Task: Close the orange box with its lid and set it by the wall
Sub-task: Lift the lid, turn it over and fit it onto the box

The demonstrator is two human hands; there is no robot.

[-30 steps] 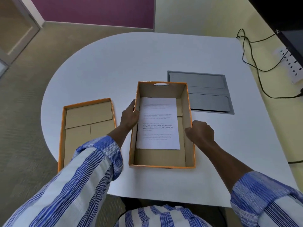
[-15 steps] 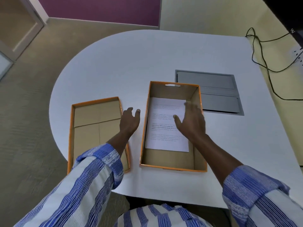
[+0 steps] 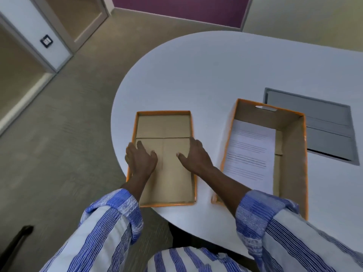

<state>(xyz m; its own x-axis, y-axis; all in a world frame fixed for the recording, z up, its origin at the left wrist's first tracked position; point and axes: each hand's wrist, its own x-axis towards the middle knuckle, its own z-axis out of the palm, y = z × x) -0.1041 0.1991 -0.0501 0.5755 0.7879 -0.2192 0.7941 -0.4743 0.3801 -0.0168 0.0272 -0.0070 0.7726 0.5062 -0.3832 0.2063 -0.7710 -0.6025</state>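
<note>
The orange lid lies upside down on the white table near its left front edge, brown inside showing. My left hand sits over the lid's left wall with the thumb inside. My right hand holds the lid's right wall, thumb also inside. The lid still rests flat on the table. To its right stands the open orange box with a printed sheet of paper on its floor. My right forearm crosses the box's near left corner.
A grey metal cable hatch is set into the table just behind the box. A pale wall runs along the table's far side. Carpet floor and a glass door frame are at the left.
Both hands left the box and moved left onto the lid; my right hand came off the paper. My view swung left, so the box now sits at the right.
</note>
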